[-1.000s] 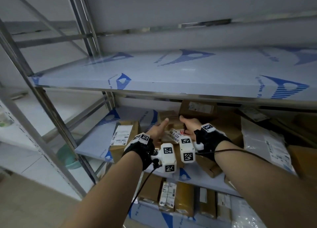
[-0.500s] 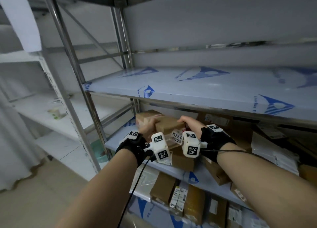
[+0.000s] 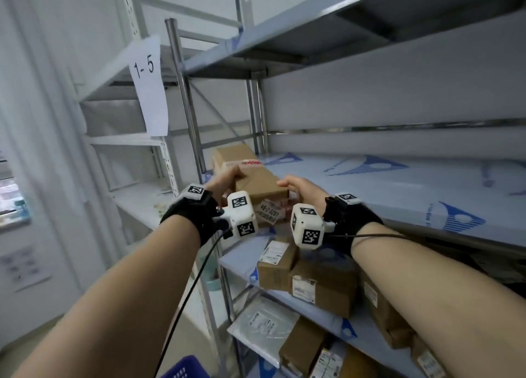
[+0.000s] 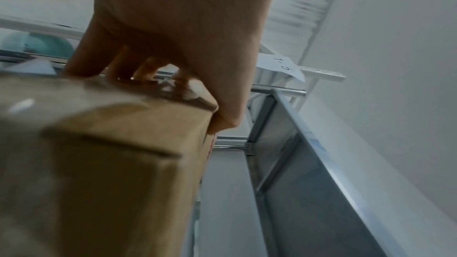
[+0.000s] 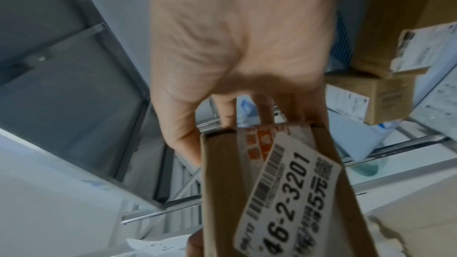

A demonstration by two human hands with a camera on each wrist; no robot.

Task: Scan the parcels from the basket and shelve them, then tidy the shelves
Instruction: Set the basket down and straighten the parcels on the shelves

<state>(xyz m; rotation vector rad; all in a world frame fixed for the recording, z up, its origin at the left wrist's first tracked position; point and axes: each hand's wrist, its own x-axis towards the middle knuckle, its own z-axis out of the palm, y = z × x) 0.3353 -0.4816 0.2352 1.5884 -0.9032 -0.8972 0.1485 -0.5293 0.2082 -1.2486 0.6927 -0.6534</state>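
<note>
The left hand [image 3: 225, 183] and the right hand [image 3: 301, 188] each grip one end of the brown box [image 3: 250, 175], fingers curled round it, so the box sits between them. A moment ago the hands held this box low, down by the shelf full of other boxes [image 3: 307, 278]; now they have lifted it up to the front edge of the higher shelf [image 3: 398, 184], which lies just past the fingers. I think it will be pushed onto that shelf next.
</note>
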